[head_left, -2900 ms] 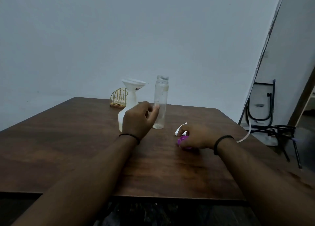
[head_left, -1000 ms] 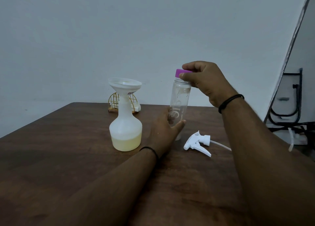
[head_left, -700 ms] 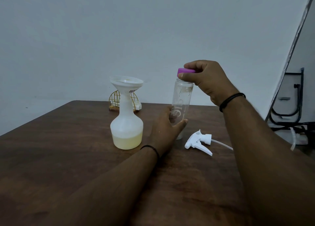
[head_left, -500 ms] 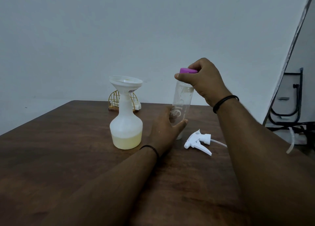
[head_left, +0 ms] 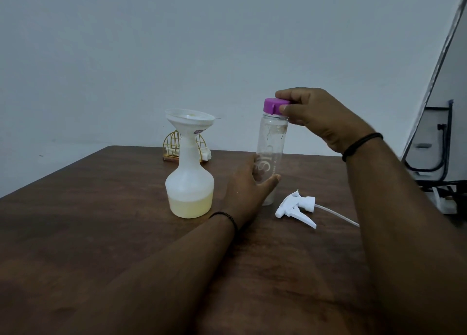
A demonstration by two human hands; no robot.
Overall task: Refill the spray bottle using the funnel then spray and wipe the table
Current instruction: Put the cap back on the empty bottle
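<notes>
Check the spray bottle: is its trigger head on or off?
Off. The spray bottle has the funnel in its neck, and the trigger head lies on the table.

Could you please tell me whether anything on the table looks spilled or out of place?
No spill shows. The white trigger sprayer head lies on its side on the brown wooden table, off the white spray bottle.

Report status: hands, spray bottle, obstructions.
Left hand grips clear plastic bottle; right hand grips its purple cap. White spray bottle part-filled, white funnel seated. White trigger sprayer lies off.
</notes>
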